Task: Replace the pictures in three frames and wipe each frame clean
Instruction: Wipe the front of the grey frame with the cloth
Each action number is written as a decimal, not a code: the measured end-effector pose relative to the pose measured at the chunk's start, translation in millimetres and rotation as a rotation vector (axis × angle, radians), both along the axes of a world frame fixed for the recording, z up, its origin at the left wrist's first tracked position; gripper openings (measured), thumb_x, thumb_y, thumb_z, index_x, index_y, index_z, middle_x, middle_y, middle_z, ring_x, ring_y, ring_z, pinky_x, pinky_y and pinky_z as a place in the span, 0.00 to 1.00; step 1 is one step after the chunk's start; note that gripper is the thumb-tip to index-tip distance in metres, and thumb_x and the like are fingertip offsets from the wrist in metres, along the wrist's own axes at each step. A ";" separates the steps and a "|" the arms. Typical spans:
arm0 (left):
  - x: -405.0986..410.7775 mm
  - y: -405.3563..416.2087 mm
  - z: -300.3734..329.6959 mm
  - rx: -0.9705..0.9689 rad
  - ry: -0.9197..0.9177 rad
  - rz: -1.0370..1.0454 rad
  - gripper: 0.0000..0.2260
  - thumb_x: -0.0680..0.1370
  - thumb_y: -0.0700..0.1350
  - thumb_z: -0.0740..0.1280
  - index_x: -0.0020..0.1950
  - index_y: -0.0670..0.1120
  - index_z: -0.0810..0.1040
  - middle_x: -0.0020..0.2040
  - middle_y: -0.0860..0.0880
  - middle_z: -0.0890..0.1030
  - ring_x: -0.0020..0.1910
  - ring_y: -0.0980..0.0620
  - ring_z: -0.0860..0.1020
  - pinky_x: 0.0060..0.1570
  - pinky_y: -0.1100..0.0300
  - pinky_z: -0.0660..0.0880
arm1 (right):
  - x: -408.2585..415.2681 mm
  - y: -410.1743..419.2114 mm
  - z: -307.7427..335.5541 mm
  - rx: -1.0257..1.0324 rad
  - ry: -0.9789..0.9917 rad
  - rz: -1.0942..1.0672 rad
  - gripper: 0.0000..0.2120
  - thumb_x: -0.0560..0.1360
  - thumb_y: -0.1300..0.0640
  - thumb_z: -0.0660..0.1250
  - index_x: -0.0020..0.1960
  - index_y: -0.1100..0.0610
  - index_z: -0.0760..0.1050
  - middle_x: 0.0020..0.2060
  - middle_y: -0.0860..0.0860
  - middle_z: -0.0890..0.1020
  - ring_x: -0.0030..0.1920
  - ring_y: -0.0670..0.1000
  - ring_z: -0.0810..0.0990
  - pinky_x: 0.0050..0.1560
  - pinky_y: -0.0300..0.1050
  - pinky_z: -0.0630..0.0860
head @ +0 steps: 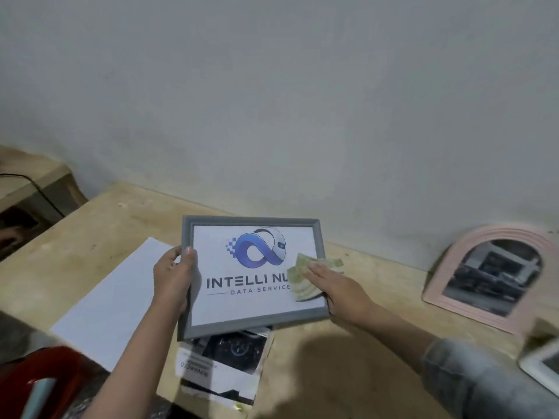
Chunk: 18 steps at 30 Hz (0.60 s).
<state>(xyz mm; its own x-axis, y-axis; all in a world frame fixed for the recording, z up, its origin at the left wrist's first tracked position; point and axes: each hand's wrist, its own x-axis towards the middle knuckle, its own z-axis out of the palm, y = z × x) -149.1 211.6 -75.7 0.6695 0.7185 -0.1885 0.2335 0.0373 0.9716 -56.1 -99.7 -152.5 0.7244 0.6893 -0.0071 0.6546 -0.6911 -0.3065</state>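
Observation:
A grey picture frame point(254, 320) with a logo print reading "INTELLI NU… DATA SERVICE" is tilted up above the wooden table point(348, 343). My left hand point(174, 279) grips the frame's left edge, thumb on the front. My right hand point(338, 288) lies flat on the glass at the frame's right side, pressing a pale green-yellow cloth point(299, 278) against it. A pink arched frame point(487, 276) with a dark picture leans against the wall at the right. A white frame point(541, 367) shows only its corner at the right edge.
A blank white sheet point(112, 297) lies on the table to the left. A dark printed picture point(223, 364) lies under the grey frame near the table's front edge. A red chair point(39, 376) is at the lower left, a second wooden table point(27, 182) at the far left.

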 end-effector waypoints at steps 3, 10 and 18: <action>5.7 -31.7 7.1 0.030 -0.046 0.017 0.07 0.79 0.46 0.63 0.57 0.46 0.74 0.43 0.49 0.77 0.43 0.50 0.75 0.49 0.54 0.72 | -19.2 -39.1 2.6 -0.069 0.148 0.046 0.29 0.72 0.66 0.58 0.71 0.46 0.67 0.69 0.49 0.72 0.67 0.52 0.71 0.62 0.45 0.71; 6.5 -107.4 22.4 0.168 -0.110 -0.096 0.04 0.79 0.44 0.63 0.50 0.46 0.76 0.39 0.48 0.77 0.36 0.51 0.72 0.38 0.57 0.69 | 11.7 -101.9 63.6 0.310 -0.149 -0.143 0.36 0.68 0.72 0.60 0.72 0.46 0.65 0.69 0.51 0.71 0.63 0.55 0.75 0.56 0.47 0.77; -13.7 -174.3 36.9 0.047 -0.189 -0.051 0.04 0.80 0.43 0.62 0.51 0.46 0.76 0.40 0.51 0.78 0.38 0.55 0.75 0.39 0.59 0.72 | 2.1 -145.1 27.2 0.161 -0.369 -0.052 0.48 0.58 0.77 0.69 0.73 0.52 0.61 0.70 0.57 0.69 0.67 0.59 0.71 0.44 0.48 0.80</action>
<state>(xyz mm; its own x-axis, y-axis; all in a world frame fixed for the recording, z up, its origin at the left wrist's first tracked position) -162.8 37.3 -38.8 0.7252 0.6881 -0.0232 0.0476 -0.0164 0.9987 -54.0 -244.8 -125.3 0.6920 0.6231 0.3645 0.7065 -0.6884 -0.1644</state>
